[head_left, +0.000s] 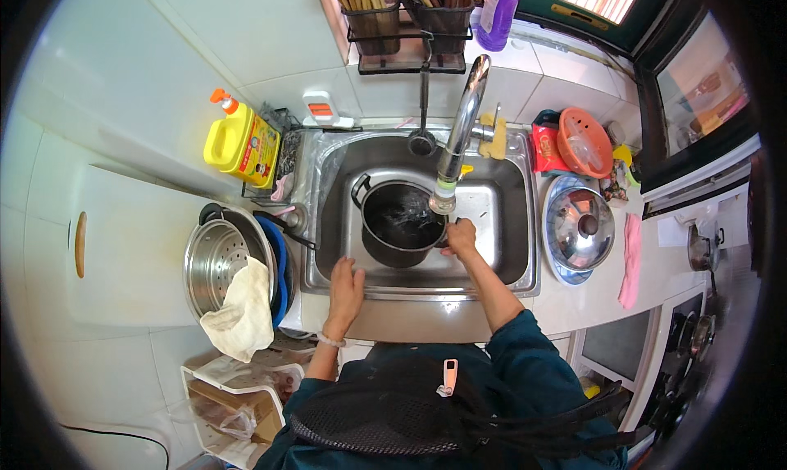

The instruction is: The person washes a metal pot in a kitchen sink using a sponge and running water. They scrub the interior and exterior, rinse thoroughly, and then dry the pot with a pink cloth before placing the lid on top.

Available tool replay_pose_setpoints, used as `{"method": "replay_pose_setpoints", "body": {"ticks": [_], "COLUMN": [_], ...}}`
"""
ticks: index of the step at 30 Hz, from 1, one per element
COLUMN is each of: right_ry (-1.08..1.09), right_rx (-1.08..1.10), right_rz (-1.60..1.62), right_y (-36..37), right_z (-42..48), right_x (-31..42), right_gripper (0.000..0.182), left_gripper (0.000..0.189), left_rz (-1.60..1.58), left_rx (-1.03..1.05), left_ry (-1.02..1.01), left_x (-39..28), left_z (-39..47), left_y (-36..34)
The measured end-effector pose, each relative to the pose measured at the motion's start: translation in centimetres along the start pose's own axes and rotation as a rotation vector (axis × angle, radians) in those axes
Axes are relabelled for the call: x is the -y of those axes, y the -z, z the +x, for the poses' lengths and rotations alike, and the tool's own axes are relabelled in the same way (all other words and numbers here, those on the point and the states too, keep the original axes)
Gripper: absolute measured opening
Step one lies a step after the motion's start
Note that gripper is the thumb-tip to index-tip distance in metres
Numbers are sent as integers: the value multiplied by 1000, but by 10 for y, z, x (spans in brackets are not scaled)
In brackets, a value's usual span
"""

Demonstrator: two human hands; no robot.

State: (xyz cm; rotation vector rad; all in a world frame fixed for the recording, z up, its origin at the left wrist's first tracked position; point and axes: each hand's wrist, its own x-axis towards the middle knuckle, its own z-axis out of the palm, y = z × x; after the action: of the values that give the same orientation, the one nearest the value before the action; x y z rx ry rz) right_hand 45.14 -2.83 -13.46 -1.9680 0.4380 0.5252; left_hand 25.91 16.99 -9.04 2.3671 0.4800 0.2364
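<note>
A dark cooking pot [399, 249] stands in the stainless steel sink [510, 236], with water visible inside it. My right hand [462, 239] is closed around the pot's right-side handle. The opposite black handle [361, 190] juts out at the upper left, untouched. Holding nothing, my left hand [347, 290] is over the front left rim of the sink, its thumb apart from the fingers. The chrome faucet [465, 119] reaches over the sink, and its spout end overlaps the pot's right rim in this view.
Left of the sink, a steamer basket [206, 267] holds a draped cream cloth [243, 310]. A yellow detergent jug [243, 144] is behind it. A ladle [423, 113] hangs at the back. On the right sit a glass lid [581, 227], an orange basket [584, 141] and a pink cloth [630, 261].
</note>
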Motion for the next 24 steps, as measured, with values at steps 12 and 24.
{"method": "replay_pose_setpoints", "body": {"ticks": [12, 24], "right_ry": [-144, -195], "right_rx": [80, 117], "right_rz": [247, 379], "right_y": [-1, 10], "right_z": [33, 34], "right_x": [-31, -40], "right_gripper": [23, 17], "left_gripper": [32, 32], "left_rz": [-38, -40], "left_rx": [7, 20], "left_ry": [18, 40], "left_x": [0, -9], "left_z": [7, 17], "left_y": [2, 4]}}
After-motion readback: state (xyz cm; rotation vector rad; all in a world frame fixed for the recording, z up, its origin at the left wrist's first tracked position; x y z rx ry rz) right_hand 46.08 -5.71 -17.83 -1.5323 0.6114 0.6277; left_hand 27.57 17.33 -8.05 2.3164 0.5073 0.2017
